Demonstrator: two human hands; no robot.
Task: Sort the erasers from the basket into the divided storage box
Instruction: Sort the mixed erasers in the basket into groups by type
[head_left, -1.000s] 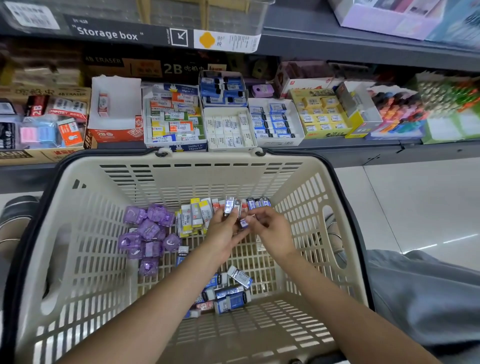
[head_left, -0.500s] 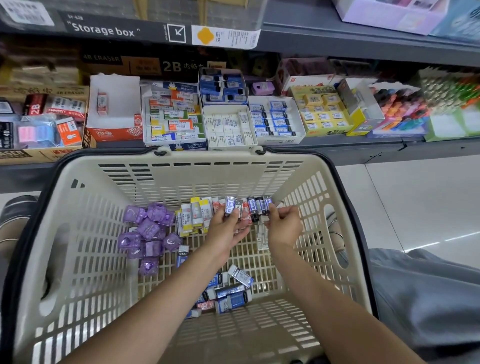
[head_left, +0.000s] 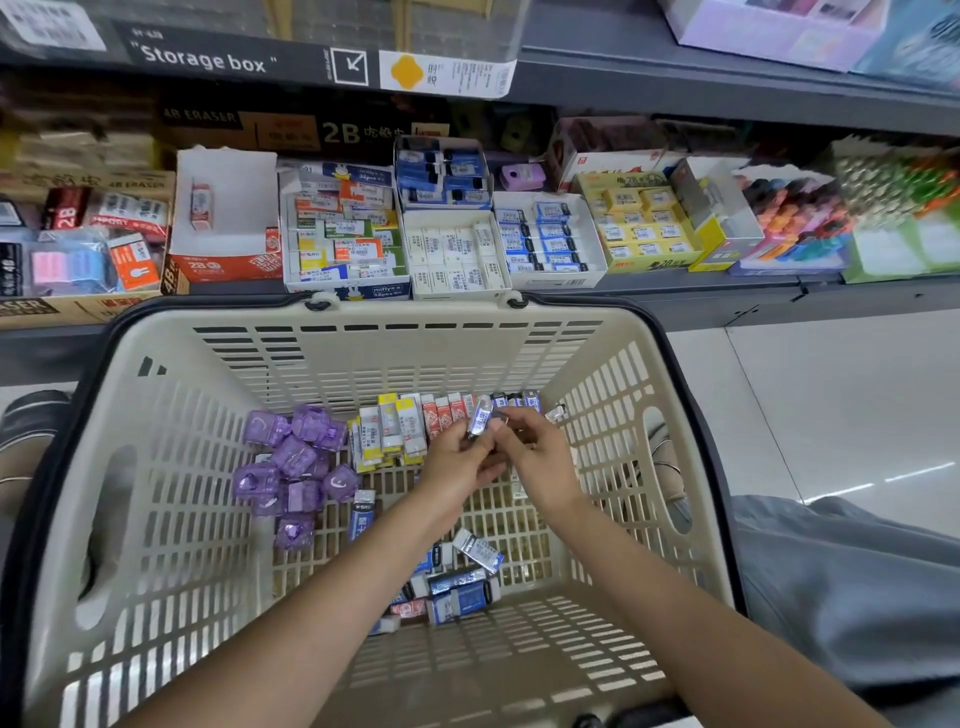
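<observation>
Black "Storage box" shelf label (head_left: 205, 60), pale tiled floor (head_left: 831, 405), grey trouser leg (head_left: 841, 587)

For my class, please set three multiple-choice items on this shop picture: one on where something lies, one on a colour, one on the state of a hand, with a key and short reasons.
1. Where in the basket do the cube erasers lie?
A. left part of the floor
B. right wall
C. outside it

2. What colour are those cubes?
A. green
B. purple
C. black

3. What is the left hand doing?
A. resting flat on the rim
B. hanging idle
C. holding a blue-and-white eraser

Key: 1 A, they cluster left of the hands; 2 B, all show translucent purple; 3 C, its fingers curl round the eraser while the right hand meets it.
</observation>
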